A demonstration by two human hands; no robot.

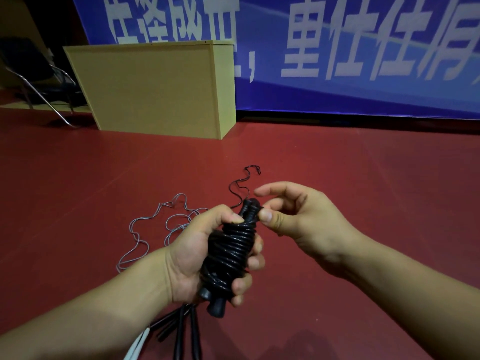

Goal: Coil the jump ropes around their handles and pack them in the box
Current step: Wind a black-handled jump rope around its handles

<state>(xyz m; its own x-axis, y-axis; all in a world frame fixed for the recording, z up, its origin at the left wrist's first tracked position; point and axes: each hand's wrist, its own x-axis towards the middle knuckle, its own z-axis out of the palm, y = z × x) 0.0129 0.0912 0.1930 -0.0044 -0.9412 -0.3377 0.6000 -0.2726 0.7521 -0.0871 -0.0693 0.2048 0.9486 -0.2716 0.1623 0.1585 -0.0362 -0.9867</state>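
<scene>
Nearest the lens, the left hand (pixel 207 258) is wrapped around a black rope (pixel 231 249) already coiled tightly round its two handles, thumb pressing the top turns and fingers curled round the far side. Both handle butts stick out below the palm, and the handle tops poke out above the coil. At those tops the right hand (pixel 293 216) pinches the rope's end between thumb and a bent finger, its index finger raised and loosely curved above; the hands sit close together but do not touch each other. From the handle tops a thin black tail (pixel 242 184) of rope wriggles away across the red floor (pixel 363 178). Under the left wrist lie several more black handles (pixel 181 328) and a white one (pixel 137 344) at the bottom edge. Beyond the left hand a grey rope (pixel 155 224) sprawls in loose loops on the floor. Farther back stands a tan box (pixel 155 87) against a blue banner (pixel 363 48) with large white characters, with a metal-legged chair (pixel 39 81) at the far left.
</scene>
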